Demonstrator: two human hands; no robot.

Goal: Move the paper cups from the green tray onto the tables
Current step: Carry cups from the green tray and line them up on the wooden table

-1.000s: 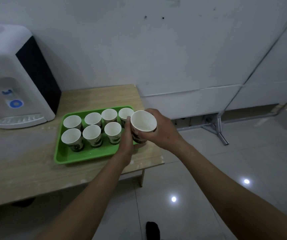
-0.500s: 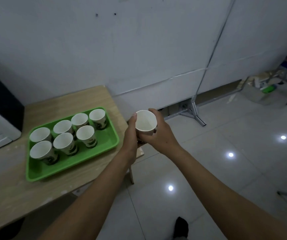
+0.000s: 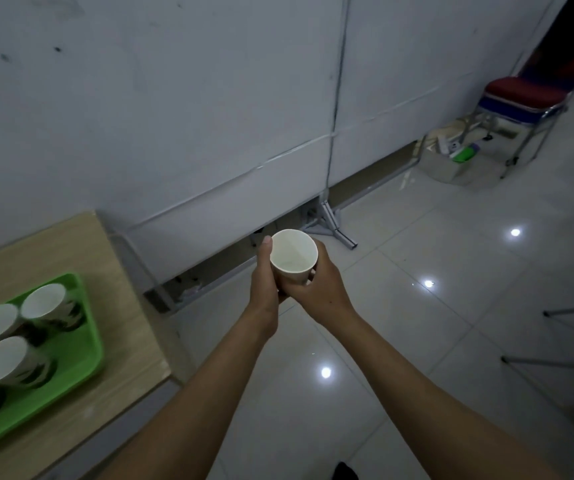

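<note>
We can read no text; the dark prints on the paper cups (image 3: 51,306) are illegible.

White paper cup (image 3: 294,256) held over the tiled floor (image 3: 417,323)

Left hand (image 3: 265,277) and right hand (image 3: 321,285) clasp it, clear of the green plastic tray (image 3: 71,372).

Cup (image 3: 293,254) held between left hand (image 3: 264,276) and right hand (image 3: 320,289) over the floor (image 3: 417,341), right of the table (image 3: 71,247); tray (image 3: 81,358) with cups (image 3: 1,362) on the table's left part; chair (image 3: 524,98) far right by the wall (image 3: 174,116).
</note>
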